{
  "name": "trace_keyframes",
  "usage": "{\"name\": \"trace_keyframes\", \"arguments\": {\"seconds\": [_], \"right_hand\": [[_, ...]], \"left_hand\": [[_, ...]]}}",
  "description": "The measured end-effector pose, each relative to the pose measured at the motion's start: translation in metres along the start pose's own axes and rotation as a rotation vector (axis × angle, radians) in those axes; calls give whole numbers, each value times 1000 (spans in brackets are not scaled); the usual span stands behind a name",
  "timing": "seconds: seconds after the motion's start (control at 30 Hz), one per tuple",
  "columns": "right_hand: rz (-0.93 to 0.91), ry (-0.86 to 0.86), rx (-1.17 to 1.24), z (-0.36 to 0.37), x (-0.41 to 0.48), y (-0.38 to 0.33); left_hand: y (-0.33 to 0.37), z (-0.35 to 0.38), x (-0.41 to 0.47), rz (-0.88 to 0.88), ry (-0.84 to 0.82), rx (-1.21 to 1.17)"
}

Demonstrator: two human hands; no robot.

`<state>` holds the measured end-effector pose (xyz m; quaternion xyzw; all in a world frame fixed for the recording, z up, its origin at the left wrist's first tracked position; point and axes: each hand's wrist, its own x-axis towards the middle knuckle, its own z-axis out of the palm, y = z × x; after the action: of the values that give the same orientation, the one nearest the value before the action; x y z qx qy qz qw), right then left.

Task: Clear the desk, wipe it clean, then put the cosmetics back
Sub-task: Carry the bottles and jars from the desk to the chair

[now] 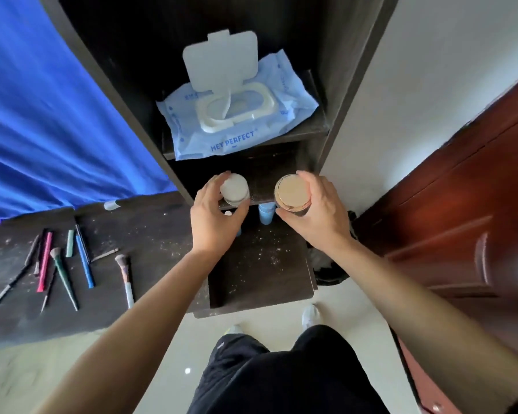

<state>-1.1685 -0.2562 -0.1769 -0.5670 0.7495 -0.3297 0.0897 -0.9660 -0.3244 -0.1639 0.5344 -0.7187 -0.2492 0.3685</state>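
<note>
My left hand (211, 216) grips a white-lidded jar (234, 188) at the front edge of the lower shelf (263, 177). My right hand (314, 213) holds a jar with a gold-tan lid (292, 192) beside it, also at that shelf edge. A blue wet-wipe pack (237, 115) lies on the upper shelf with its white flap open. Below the hands, small blue bottles (266, 213) stand on the dusty dark desk (162, 234). Several makeup brushes and pencils (63, 264) lie scattered on the desk to the left.
The dark shelf unit has tall side panels (341, 85) around both shelves. A blue curtain (42, 115) hangs behind the desk on the left. A red-brown wooden door (461, 204) is at the right. A dark bin (329, 270) sits by the desk's right end.
</note>
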Motion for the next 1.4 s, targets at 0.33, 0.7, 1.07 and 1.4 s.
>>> {"name": "trace_keyframes", "arguments": {"seconds": [0.33, 0.7, 1.07, 1.4], "right_hand": [[630, 589, -211, -128, -196, 18], [1015, 1033, -387, -256, -530, -35], [1347, 1158, -457, -304, -892, -67], [1476, 1193, -456, -364, -1037, -19]], "left_hand": [[107, 41, -78, 511, -444, -309], [272, 52, -350, 873, -934, -579], [348, 25, -713, 954, -1361, -642], [411, 46, -873, 1059, -1488, -572]]}}
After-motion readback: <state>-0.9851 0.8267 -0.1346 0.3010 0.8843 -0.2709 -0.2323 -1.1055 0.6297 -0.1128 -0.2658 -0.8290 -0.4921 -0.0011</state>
